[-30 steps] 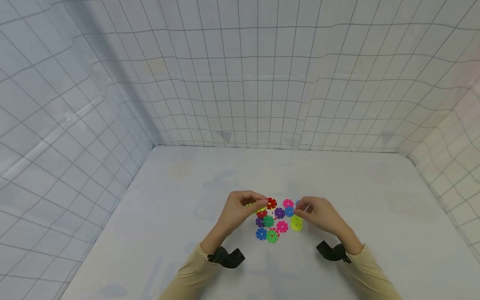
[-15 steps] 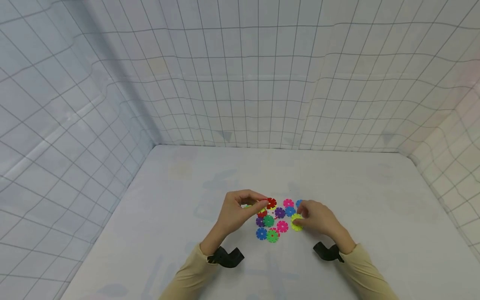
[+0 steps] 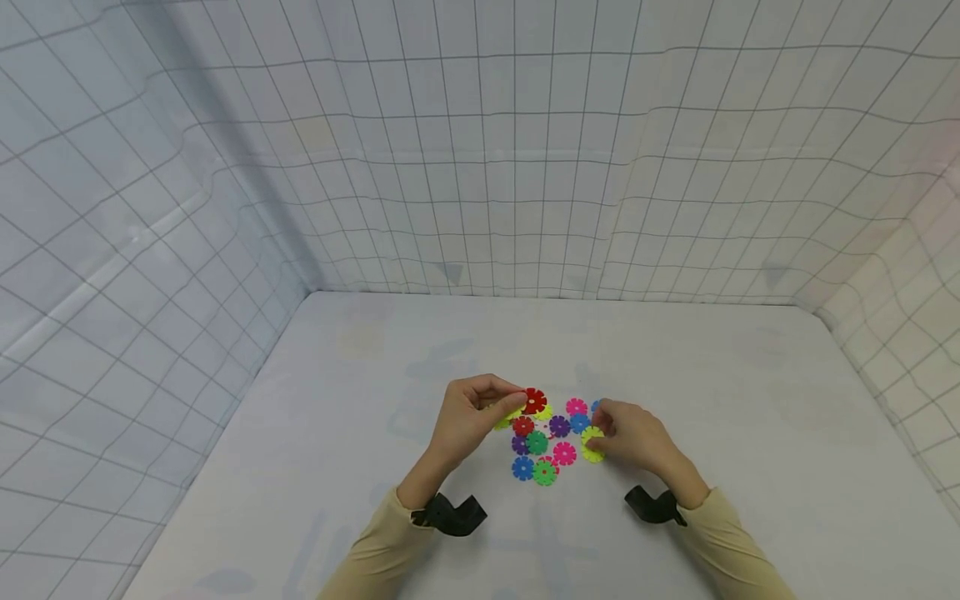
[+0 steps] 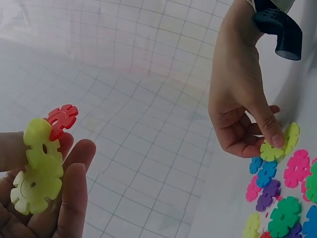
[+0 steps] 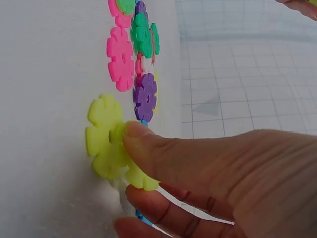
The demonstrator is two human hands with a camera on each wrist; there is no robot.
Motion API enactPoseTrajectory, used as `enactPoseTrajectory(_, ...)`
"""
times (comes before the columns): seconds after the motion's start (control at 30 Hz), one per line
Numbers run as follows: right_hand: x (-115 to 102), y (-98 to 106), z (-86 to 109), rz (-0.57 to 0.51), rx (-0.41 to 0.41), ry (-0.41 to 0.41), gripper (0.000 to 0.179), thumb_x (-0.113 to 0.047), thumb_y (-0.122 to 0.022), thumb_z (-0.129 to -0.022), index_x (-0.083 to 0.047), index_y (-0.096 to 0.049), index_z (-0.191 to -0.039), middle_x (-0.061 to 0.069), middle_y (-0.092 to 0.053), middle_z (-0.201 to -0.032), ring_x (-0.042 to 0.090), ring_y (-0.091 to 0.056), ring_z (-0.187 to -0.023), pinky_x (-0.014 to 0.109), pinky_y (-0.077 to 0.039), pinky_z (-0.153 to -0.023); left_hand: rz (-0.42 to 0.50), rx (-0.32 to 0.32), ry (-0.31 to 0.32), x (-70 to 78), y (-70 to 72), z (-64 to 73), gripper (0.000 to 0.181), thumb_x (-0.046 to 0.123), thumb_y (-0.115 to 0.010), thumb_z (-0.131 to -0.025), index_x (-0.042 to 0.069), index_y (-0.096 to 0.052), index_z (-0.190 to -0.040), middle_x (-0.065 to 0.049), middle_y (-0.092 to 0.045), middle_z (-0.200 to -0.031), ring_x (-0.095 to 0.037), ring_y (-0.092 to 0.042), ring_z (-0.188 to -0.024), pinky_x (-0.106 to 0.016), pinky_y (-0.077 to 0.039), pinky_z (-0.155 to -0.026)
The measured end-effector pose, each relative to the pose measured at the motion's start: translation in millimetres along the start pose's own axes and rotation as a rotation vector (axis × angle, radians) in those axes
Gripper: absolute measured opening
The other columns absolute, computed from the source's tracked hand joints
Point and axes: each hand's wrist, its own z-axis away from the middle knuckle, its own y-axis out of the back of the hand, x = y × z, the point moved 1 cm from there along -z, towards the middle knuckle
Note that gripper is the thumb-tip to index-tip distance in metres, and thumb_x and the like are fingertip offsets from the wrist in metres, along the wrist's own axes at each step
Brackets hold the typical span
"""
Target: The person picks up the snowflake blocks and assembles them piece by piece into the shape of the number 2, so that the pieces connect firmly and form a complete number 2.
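Observation:
My left hand (image 3: 463,425) holds a joined string of plastic snowflake discs, raised above the table. Two yellow discs (image 4: 37,186) lie along its thumb and fingers, and a red disc (image 4: 63,120) sticks out past the thumb tip. My right hand (image 3: 639,437) is down at the right side of the scattered pieces. Its thumb and fingers pinch a yellow snowflake disc (image 5: 141,178), partly hidden under the thumb. Another yellow disc (image 5: 101,148) overlaps it, close over the white surface.
Several loose discs lie between the hands, among them a pink one (image 3: 565,453), a purple one (image 3: 559,426), a green one (image 3: 544,472) and a blue one (image 3: 522,468). White grid-lined sheeting (image 3: 517,167) walls the white table (image 3: 375,350) at the back and sides.
My right hand has come down from near the blue disc to pinch the yellow one. My left hand has shifted slightly up and left, carrying the red disc with its string.

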Motion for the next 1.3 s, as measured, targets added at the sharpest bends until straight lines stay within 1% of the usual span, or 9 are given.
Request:
enactPoseTrajectory(0.27,-2.2,4.3,1.3,-0.087,0.049,0.092,0.02,-0.012,-0.077,-0.079,-0.01,-0.058,-0.085,-0.006,-0.051,-0.069,0.012,-0.047,-0.061,0.028,-0.041,-0.053,-0.06,-0.007,-0.08,-6.7,-1.7,-1.4,0.008,-0.006,-0.064,-0.086,-0.007,-0.069,-0.092,-0.016,-0.07,-0.092,-0.019,-0.066,-0.083,-0.032,-0.054,-0.069)
enactPoseTrajectory(0.37,-7.2,8.5,2.8,-0.247,0.065,0.14,0.017,-0.012,-0.074,-0.083,-0.008,-0.058,-0.09,-0.002,-0.052,-0.07,0.012,-0.051,-0.059,0.027,-0.046,-0.052,-0.061,-0.005,-0.092,-18.9,-1.5,-2.5,0.009,-0.006,-0.064,-0.086,-0.004,-0.07,-0.092,-0.014,-0.07,-0.093,-0.017,-0.065,-0.083,-0.032,-0.054,-0.068)
enactPoseTrajectory(0.53,-26.2,20.4,10.1,-0.655,0.005,0.183,0.02,-0.012,-0.066,-0.09,0.0,-0.057,-0.102,0.018,-0.06,-0.078,0.024,-0.061,-0.059,0.036,-0.055,-0.057,-0.064,-0.029,-0.105,-34.3,-1.4,-3.9,0.009,0.002,-0.067,-0.087,0.002,-0.072,-0.094,-0.006,-0.071,-0.093,-0.018,-0.067,-0.082,-0.033,-0.055,-0.068)
enactPoseTrajectory(0.67,-41.2,28.2,17.8,-0.823,-0.036,0.185,0.023,-0.012,-0.064,-0.092,0.003,-0.056,-0.107,0.022,-0.063,-0.079,0.027,-0.063,-0.062,0.037,-0.056,-0.063,-0.088,-0.053,-0.145,-35.8,-2.0,-3.5,0.008,0.005,-0.069,-0.086,0.004,-0.073,-0.093,-0.003,-0.071,-0.094,-0.021,-0.067,-0.08,-0.035,-0.055,-0.065)
enactPoseTrajectory(0.83,-50.4,30.0,23.6,-0.901,-0.055,0.226,0.024,-0.008,-0.062,-0.092,0.004,-0.056,-0.112,0.021,-0.064,-0.079,0.031,-0.063,-0.066,0.038,-0.056,-0.067,-0.104,-0.064,-0.177,-36.6,-3.2,-3.0,0.008,0.004,-0.069,-0.086,0.005,-0.073,-0.093,-0.003,-0.071,-0.094,-0.024,-0.067,-0.077,-0.035,-0.055,-0.063)
enactPoseTrajectory(0.93,-53.4,29.5,25.8,-0.939,-0.049,0.243,0.025,-0.007,-0.062,-0.092,0.006,-0.054,-0.113,0.022,-0.062,-0.08,0.033,-0.063,-0.067,0.037,-0.056,-0.066,-0.117,-0.062,-0.198,-37.5,-2.8,-3.0,0.007,0.008,-0.07,-0.086,0.007,-0.073,-0.092,0.0,-0.071,-0.094,-0.017,-0.067,-0.079,-0.034,-0.055,-0.062)
enactPoseTrajectory(1.1,-56.8,27.8,28.2,-0.993,-0.023,0.25,0.024,-0.004,-0.063,-0.091,0.008,-0.053,-0.11,0.019,-0.061,-0.08,0.03,-0.063,-0.064,0.036,-0.056,-0.062,-0.139,-0.061,-0.213,-36.3,-4.3,-3.2,0.007,0.004,-0.07,-0.085,0.005,-0.073,-0.091,-0.003,-0.071,-0.093,-0.014,-0.066,-0.08,-0.032,-0.055,-0.064)
enactPoseTrajectory(1.17,-57.6,27.5,28.8,-1.013,-0.017,0.244,0.024,-0.003,-0.063,-0.091,0.009,-0.052,-0.109,0.017,-0.061,-0.079,0.028,-0.063,-0.062,0.035,-0.056,-0.061,-0.152,-0.054,-0.201,-33.7,-5.6,-3.2,0.006,0.002,-0.069,-0.085,0.004,-0.073,-0.09,-0.005,-0.071,-0.09,-0.014,-0.067,-0.079,-0.032,-0.055,-0.066)
enactPoseTrajectory(1.3,-58.5,27.4,29.3,-1.036,-0.015,0.221,0.025,-0.004,-0.062,-0.091,0.01,-0.05,-0.109,0.014,-0.062,-0.075,0.023,-0.063,-0.059,0.034,-0.056,-0.059,-0.169,-0.04,-0.184,-15.3,-7.8,-1.9,0.004,-0.004,-0.067,-0.085,-0.003,-0.071,-0.087,-0.012,-0.071,-0.085,-0.017,-0.067,-0.078,-0.032,-0.055,-0.072)
